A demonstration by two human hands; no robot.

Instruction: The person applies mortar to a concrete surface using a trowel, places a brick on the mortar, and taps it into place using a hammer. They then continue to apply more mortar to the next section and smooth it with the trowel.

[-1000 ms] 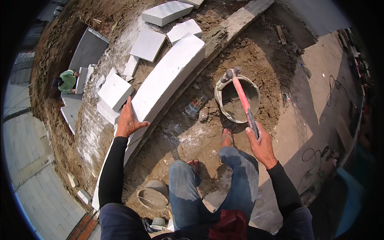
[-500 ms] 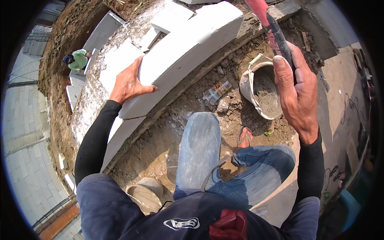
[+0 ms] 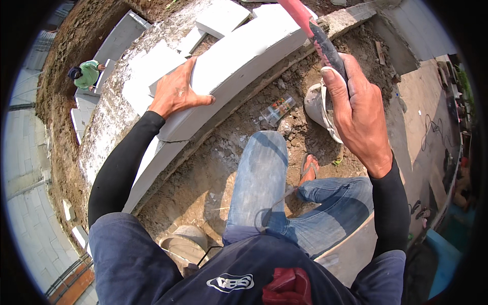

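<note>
A long white block [image 3: 249, 56] lies in a row along a low footing, a thin joint separating it from the white block [image 3: 147, 162] nearer me. My left hand [image 3: 178, 94] rests spread on the long block's top, thumb stretched toward its right-hand edge. In my right hand [image 3: 358, 114] is a tool with a red shaft and black grip [image 3: 325, 46], its fingers wrapped round the grip. The tool is raised over the ground right of the block, slanting up to the left. Its head is cut off by the upper edge.
A mortar-smeared bucket [image 3: 316, 109] stands partly behind my right hand. Another bucket [image 3: 185, 241] sits near my left side. A clear printed packet [image 3: 278, 110] lies on the soil. Loose white pieces [image 3: 223, 19] rest beyond the row. Another person [image 3: 87, 74] crouches far left.
My right hand and the tool have shifted left, toward the block. My left hand stays spread on the block, and the whole view has shifted slightly.
</note>
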